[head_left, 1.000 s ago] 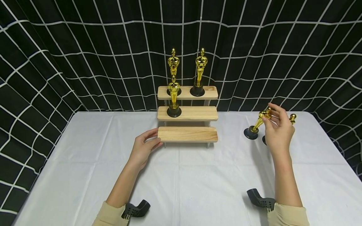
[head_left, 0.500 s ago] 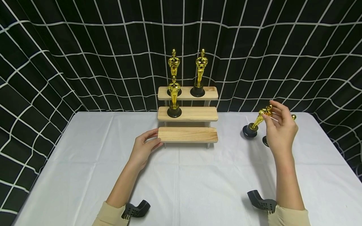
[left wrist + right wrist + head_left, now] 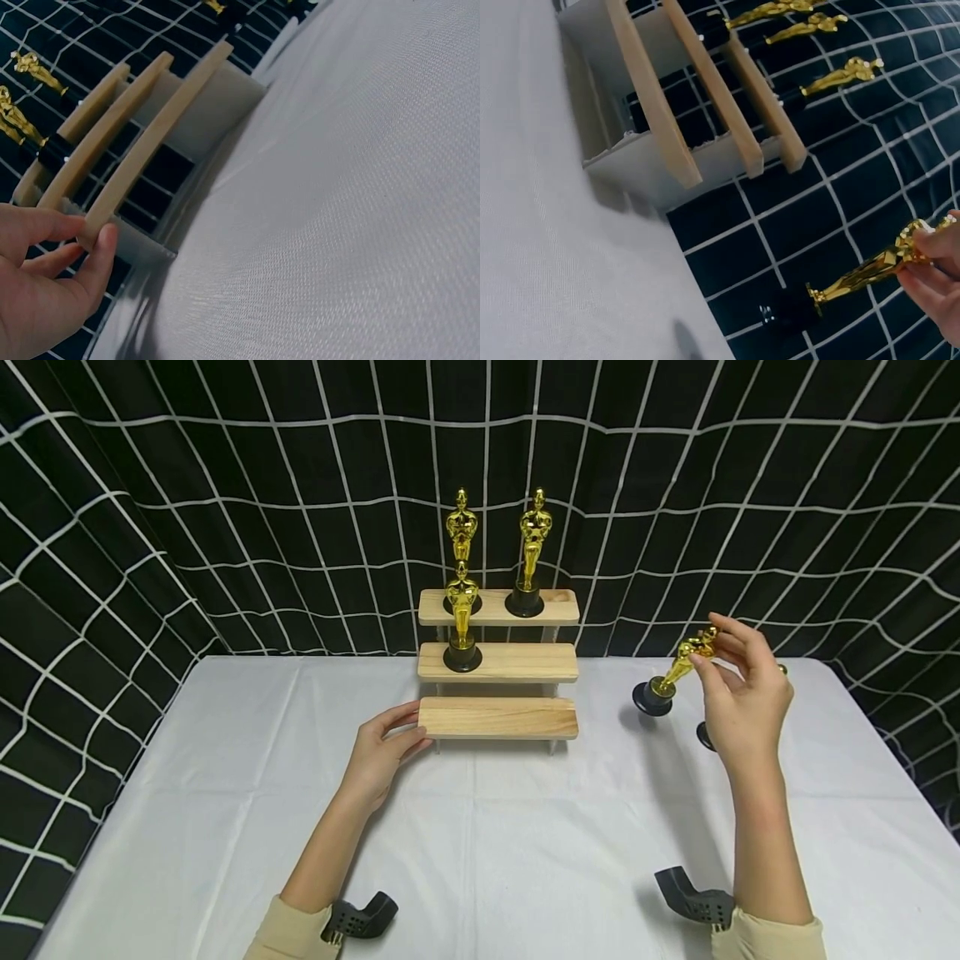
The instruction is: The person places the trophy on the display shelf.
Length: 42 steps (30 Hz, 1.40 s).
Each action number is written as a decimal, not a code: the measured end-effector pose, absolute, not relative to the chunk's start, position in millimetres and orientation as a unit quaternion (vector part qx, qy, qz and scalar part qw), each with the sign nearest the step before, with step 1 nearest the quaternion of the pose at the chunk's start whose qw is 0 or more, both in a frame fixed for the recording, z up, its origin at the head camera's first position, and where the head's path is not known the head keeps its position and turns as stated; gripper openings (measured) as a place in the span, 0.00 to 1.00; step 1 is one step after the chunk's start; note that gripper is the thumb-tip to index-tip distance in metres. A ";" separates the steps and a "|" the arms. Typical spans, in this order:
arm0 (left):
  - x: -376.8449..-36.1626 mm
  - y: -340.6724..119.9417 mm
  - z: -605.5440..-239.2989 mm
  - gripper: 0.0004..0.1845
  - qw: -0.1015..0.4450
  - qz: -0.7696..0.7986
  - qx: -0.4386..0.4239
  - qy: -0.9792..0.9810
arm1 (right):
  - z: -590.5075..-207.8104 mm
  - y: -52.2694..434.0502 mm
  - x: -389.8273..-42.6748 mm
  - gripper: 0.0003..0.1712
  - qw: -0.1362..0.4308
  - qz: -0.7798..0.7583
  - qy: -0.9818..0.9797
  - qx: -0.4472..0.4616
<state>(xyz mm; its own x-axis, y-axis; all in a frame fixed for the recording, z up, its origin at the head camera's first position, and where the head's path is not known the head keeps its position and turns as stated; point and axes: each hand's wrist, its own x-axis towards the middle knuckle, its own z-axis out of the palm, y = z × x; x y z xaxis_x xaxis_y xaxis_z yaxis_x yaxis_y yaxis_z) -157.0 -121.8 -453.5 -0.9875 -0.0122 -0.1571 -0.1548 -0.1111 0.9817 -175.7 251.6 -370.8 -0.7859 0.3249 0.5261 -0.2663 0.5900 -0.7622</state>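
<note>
My right hand (image 3: 746, 693) pinches a gold trophy figurine (image 3: 678, 664) by its upper body. The figurine is tilted, its black base down to the left and raised over the white cloth, with a shadow below. In the right wrist view the same trophy (image 3: 859, 277) shows between thumb and fingers. At the left end of a three-step wooden shelf (image 3: 498, 718), my left hand (image 3: 382, 752) grips the lowest board's corner between thumb and fingers. Two trophies stand on the top step, the right one (image 3: 532, 543) in plain sight; another (image 3: 462, 610) stands on the middle step's left.
Behind my right hand another trophy is mostly hidden; its black base (image 3: 705, 737) peeks out at the left. White cloth (image 3: 480, 852) covers the table. A black curtain with a white grid (image 3: 322, 468) hangs close behind the shelf and along both sides.
The right hand has lifted the tilted trophy up off the cloth and shifted it slightly left, its base now higher. My left hand and the shelf stay in place.
</note>
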 end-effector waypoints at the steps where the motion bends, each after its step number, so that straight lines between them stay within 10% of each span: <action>1: -157.2 -121.8 -453.4 0.26 0.048 0.743 -0.063 0.664 | -369.6 250.5 -175.9 0.29 0.326 0.453 -0.830 -0.014; 42: -157.2 -122.1 -453.5 0.26 0.048 0.742 -0.065 0.665 | -316.6 203.8 -190.2 0.29 0.285 0.442 -0.844 0.101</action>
